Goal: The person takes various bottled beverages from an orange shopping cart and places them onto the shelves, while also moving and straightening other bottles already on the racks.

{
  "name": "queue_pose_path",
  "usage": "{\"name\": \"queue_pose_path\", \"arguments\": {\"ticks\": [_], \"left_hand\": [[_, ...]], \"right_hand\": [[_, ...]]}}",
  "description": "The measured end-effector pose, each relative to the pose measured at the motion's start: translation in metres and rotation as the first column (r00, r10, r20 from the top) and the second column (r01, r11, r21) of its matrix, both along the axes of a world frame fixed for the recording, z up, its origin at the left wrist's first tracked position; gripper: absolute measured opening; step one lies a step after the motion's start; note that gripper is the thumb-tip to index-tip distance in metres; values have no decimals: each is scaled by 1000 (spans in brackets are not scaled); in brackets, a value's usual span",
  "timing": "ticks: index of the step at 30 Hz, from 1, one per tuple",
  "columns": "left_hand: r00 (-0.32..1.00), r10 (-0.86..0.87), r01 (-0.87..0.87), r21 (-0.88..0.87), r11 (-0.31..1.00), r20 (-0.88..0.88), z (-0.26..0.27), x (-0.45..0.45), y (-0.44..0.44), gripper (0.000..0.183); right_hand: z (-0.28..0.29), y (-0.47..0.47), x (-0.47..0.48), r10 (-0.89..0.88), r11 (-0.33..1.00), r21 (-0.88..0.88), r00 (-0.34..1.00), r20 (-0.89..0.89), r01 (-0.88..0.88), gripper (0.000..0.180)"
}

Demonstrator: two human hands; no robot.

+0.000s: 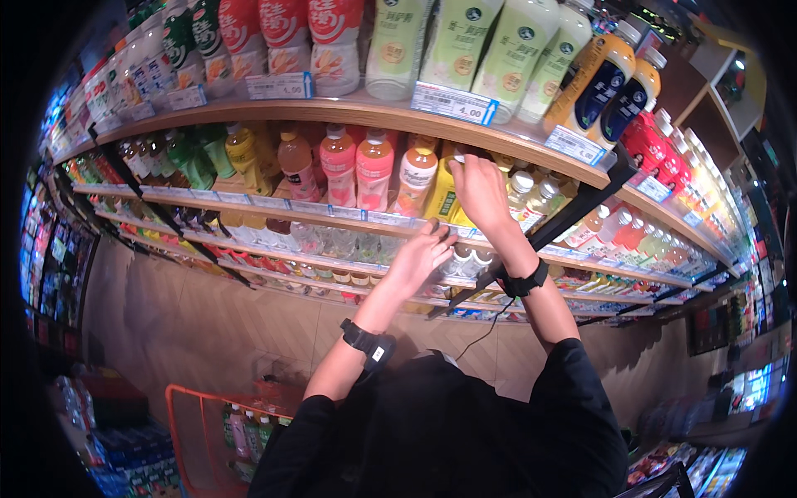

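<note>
My right hand (482,193) reaches into the second shelf level, its fingers curled at the top of a yellow drink bottle (443,198) in the front row. The hand hides much of the bottle's neck, so a firm hold cannot be made out. Lower and to the left, my left hand (422,256) is raised before the shelf edge (386,225), fingers apart and nothing in it. Left of the yellow bottle stands an orange juice bottle (415,177), then pink-labelled bottles (373,171). Clear bottles with white caps (520,187) are just right of my right hand.
Above hangs the upper wooden shelf (348,112), with green-labelled bottles (517,56) and price tags (454,103). A black shelf upright (576,208) slants beside my right arm. Behind me at lower left is an orange-framed shopping cart (171,423) holding several bottles (249,429).
</note>
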State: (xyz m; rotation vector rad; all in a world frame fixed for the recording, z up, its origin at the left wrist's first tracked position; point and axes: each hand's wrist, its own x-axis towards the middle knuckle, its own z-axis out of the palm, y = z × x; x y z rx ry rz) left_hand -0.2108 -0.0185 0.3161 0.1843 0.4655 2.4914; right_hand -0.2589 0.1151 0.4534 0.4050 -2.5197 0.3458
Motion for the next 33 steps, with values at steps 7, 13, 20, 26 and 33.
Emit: {"name": "queue_pose_path", "arguments": {"ticks": [7,13,20,26,33], "left_hand": [[999,49,-51,-90,995,-17,-12,31,-16,76],[979,190,-170,-213,962,76,-48,77,-40,69],[829,494,-415,-303,858,262,-90,177,-72,64],[606,669,-571,-349,743,431,-138,272,-81,44],[401,788,-697,-402,594,468,-158,352,-79,30]], "right_hand": [[-21,-3,-9,-56,996,-81,990,-126,46,20],[-25,-11,3,74,973,-196,973,-221,-118,31],[-58,0,42,295,889,-292,929,-222,-352,68],[-148,7,86,641,631,-532,766,-54,-565,41],[-313,-28,140,824,560,-757,325,465,-337,33]]}}
